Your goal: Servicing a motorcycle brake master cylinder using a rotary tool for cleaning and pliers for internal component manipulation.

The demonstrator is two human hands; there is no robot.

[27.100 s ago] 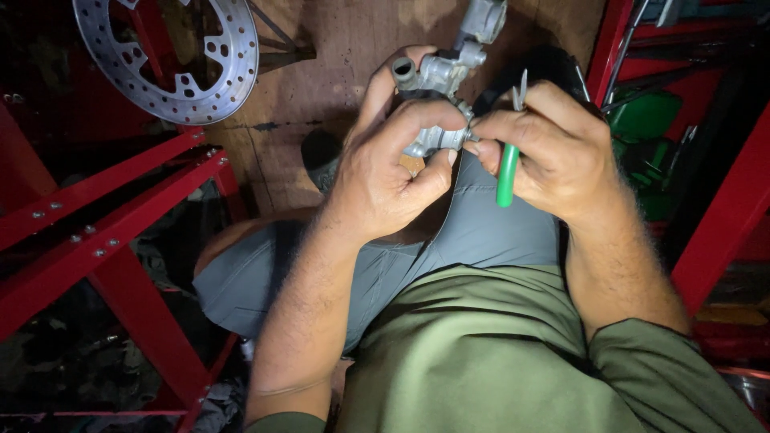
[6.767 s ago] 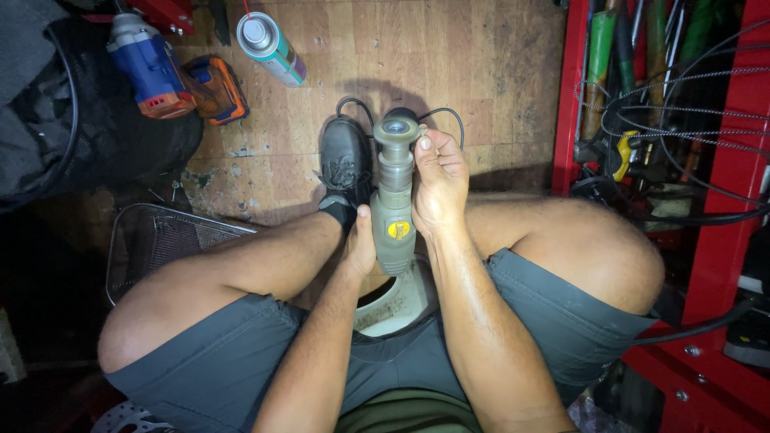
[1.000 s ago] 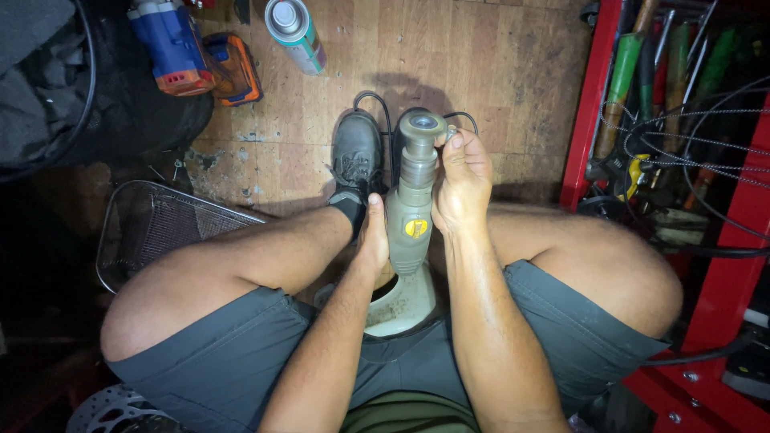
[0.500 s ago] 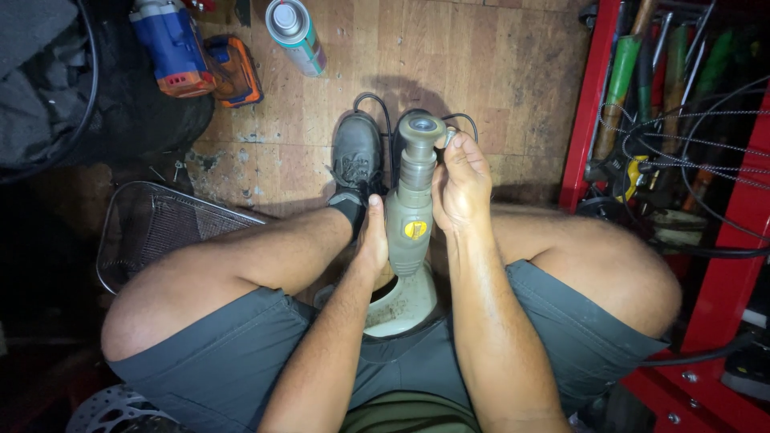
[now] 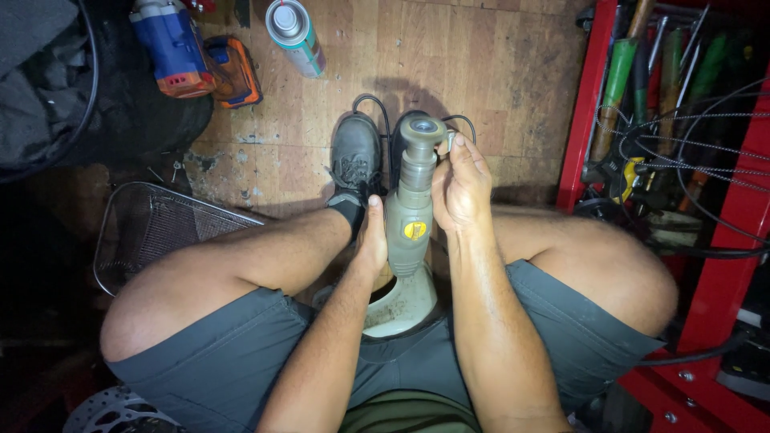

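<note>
1. The grey-green power tool stands upright between the person's knees, its wide base at the lap.
2. The left hand is closed on the tool's left side, thumb pointing up.
3. The right hand grips the tool near its top; the fingers are curled narrow there.
4. Beyond are a black shoe, a spray can and a blue drill on the wooden floor.
</note>
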